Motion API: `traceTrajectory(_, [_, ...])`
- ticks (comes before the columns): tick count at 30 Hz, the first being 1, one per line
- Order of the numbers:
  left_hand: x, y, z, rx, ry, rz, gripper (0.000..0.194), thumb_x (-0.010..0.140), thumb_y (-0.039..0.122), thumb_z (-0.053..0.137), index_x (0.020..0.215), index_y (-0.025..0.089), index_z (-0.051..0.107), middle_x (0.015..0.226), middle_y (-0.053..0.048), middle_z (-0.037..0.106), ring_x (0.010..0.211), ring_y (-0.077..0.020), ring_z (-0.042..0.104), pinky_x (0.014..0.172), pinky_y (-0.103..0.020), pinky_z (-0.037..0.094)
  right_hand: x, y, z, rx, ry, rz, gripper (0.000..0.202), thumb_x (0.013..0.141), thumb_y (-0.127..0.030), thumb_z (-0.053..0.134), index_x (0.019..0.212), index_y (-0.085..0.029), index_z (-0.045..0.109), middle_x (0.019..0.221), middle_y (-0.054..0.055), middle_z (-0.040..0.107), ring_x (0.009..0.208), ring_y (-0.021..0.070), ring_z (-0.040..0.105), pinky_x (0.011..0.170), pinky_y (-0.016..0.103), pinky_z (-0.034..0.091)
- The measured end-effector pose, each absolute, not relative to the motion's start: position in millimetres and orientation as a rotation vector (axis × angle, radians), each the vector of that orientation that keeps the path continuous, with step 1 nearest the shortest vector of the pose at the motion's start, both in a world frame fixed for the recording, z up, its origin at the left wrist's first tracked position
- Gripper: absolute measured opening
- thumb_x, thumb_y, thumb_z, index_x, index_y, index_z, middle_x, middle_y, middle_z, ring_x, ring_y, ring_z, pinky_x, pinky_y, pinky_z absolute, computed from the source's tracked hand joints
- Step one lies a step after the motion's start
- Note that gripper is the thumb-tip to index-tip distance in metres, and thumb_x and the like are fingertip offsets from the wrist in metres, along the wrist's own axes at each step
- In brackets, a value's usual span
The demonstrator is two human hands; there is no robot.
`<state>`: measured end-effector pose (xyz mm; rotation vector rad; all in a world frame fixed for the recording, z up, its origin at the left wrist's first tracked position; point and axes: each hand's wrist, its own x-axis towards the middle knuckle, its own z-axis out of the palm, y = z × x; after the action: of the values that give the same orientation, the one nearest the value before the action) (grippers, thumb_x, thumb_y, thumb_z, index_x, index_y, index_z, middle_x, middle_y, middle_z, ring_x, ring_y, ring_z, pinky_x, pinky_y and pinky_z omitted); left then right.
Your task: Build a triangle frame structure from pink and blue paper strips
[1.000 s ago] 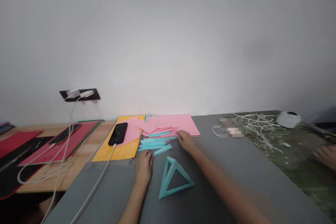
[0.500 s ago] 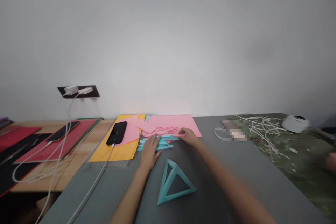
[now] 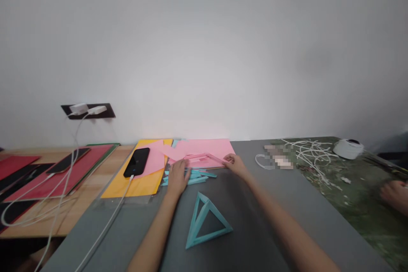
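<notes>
Observed from the room: the right grip (image 3: 235, 165) is pinching the end of a thin pink strip (image 3: 216, 158), which has now come up from the loose strips and slants toward the left grip (image 3: 177, 176). In my judgement, that one piece is now partly singled out. The left grip has its fingers lowered at the edge of the blue strips (image 3: 197, 181); whether it holds anything I cannot tell. The blue strips lie between the two grips, slightly nearer the wearer than the pink one. A pink sheet (image 3: 219, 146) lies just beyond the right grip. A blue triangular frame (image 3: 213, 236) stands apart on the worktop (image 3: 287, 191), nearer the wearer than either grip, untouched
</notes>
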<state>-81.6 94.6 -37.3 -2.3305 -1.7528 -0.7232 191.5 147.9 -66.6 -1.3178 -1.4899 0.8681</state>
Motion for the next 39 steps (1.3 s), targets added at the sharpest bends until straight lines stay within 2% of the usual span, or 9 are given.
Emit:
traceTrajectory(5, [-88, 129, -23, -2.345, -1.853, -0.504, 0.027, 0.084, 0.02, 0.041, 0.103, 0.017, 0.06, 0.096, -0.011, 0.064, 0.09, -0.0238, 0.056, 0.08, -0.037, 0.037, 177, 130, -76, -1.243, -1.289, 0.996, 0.03, 0.061, -0.04, 0.062, 0.078, -0.02, 0.048, 0.061, -0.001, 0.062, 0.047, 0.016, 0.06, 0.049, 0.027, 0.046])
traceTrajectory(9, [-92, 137, -20, -2.431, -1.773, -0.456, 0.018, 0.08, 0.022, 0.05, 0.087, 0.02, 0.066, 0.088, -0.009, 0.064, 0.09, -0.0237, 0.055, 0.077, -0.035, 0.037, 169, 114, -77, -1.198, -1.166, 1.068, 0.034, 0.066, -0.048, 0.057, 0.081, -0.021, 0.042, 0.067, 0.001, 0.064, 0.05, 0.0157, 0.061, 0.047, 0.025, 0.043])
traceTrajectory(14, [-98, 121, -16, -2.392, -1.754, -0.558, 0.026, 0.085, 0.027, 0.043, 0.102, 0.02, 0.062, 0.091, -0.008, 0.062, 0.092, -0.0225, 0.053, 0.082, -0.036, 0.036, 166, 87, -75, -1.169, -1.04, 1.125, 0.037, 0.068, -0.05, 0.054, 0.09, -0.022, 0.043, 0.072, 0.001, 0.062, 0.045, 0.0112, 0.052, 0.042, 0.023, 0.037])
traceTrajectory(18, [-103, 97, -18, -2.253, -1.788, -1.045, 0.033, 0.087, 0.029, 0.037, 0.111, 0.017, 0.056, 0.089, -0.008, 0.06, 0.091, -0.0214, 0.054, 0.088, -0.039, 0.036, 166, 52, -69, -1.08, -0.993, 1.306, 0.046, 0.066, -0.046, 0.055, 0.104, -0.021, 0.049, 0.071, 0.001, 0.059, 0.044, 0.01, 0.047, 0.041, 0.022, 0.034])
traceTrajectory(24, [-107, 42, -44, -2.171, -1.996, -1.732, 0.03, 0.086, 0.036, 0.034, 0.105, 0.018, 0.048, 0.087, -0.006, 0.058, 0.073, -0.0164, 0.057, 0.07, -0.032, 0.046, 161, -6, -65, -1.042, -0.932, 1.379, 0.048, 0.068, -0.047, 0.057, 0.106, -0.018, 0.056, 0.067, 0.001, 0.057, 0.046, 0.0095, 0.043, 0.043, 0.022, 0.033])
traceTrajectory(27, [-104, 21, -53, -2.283, -2.019, -1.6, 0.026, 0.082, 0.034, 0.041, 0.1, 0.018, 0.048, 0.08, -0.003, 0.057, 0.069, -0.0163, 0.055, 0.066, -0.03, 0.045, 157, -25, -66, -1.056, -1.115, 1.247, 0.049, 0.064, -0.045, 0.066, 0.103, -0.018, 0.059, 0.078, 0.004, 0.062, 0.059, 0.0135, 0.052, 0.053, 0.023, 0.04])
traceTrajectory(31, [-95, 17, -51, -2.571, -2.013, -1.028, 0.022, 0.074, 0.031, 0.053, 0.092, 0.018, 0.057, 0.067, 0.0, 0.058, 0.062, -0.0166, 0.054, 0.059, -0.027, 0.041, 153, -43, -64, -1.152, -1.367, 1.163, 0.05, 0.056, -0.037, 0.073, 0.102, -0.018, 0.062, 0.092, 0.006, 0.066, 0.081, 0.0223, 0.058, 0.069, 0.03, 0.045])
traceTrajectory(35, [-84, 36, -49, -2.525, -2.009, -0.946, 0.021, 0.076, 0.019, 0.05, 0.094, 0.019, 0.059, 0.088, -0.007, 0.065, 0.082, -0.0205, 0.059, 0.07, -0.03, 0.041, 153, -54, -63, -1.281, -1.498, 1.07, 0.031, 0.065, -0.033, 0.064, 0.089, -0.016, 0.067, 0.083, 0.006, 0.068, 0.076, 0.0235, 0.06, 0.068, 0.032, 0.045])
traceTrajectory(39, [-77, 59, -52, -2.459, -2.024, -0.951, 0.021, 0.078, 0.019, 0.048, 0.095, 0.017, 0.06, 0.09, -0.009, 0.065, 0.085, -0.0223, 0.06, 0.073, -0.032, 0.042, 151, -54, -67, -1.3, -1.478, 0.984, 0.026, 0.067, -0.033, 0.061, 0.083, -0.014, 0.067, 0.077, 0.007, 0.068, 0.072, 0.0228, 0.06, 0.065, 0.031, 0.045])
